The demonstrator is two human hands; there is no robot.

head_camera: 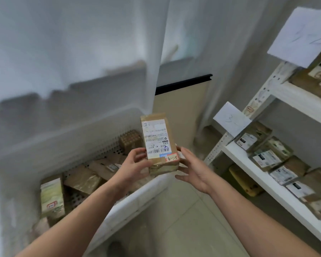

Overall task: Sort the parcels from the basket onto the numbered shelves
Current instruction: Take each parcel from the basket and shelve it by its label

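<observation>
Head view: the left hand [135, 164] grasps a small brown parcel [158, 143] by its lower left edge, thumb on the front, holding it upright above the near corner of the basket [93, 138]. The right hand [191, 167] is beside the parcel's lower right corner with fingers spread; it seems to touch or steady that corner, but I cannot tell whether it truly grips. The parcel's face carries a shipping label and, at the bottom, a small sticker [172, 158] with a handwritten code that looks like "3-1-9", though it is upside down and hard to read surely.

The basket, white and perforated, holds several more parcels [85, 179], one standing at its left end. To the right, the shelf [267, 182] under a paper sign [232, 118] marked "3" carries a row of labelled boxes [267, 158], and the shelf above holds more under another sign.

Judging from this, the sorting is well begun but far from done: the held parcel is being read and probably belongs on the "3" shelf.
</observation>
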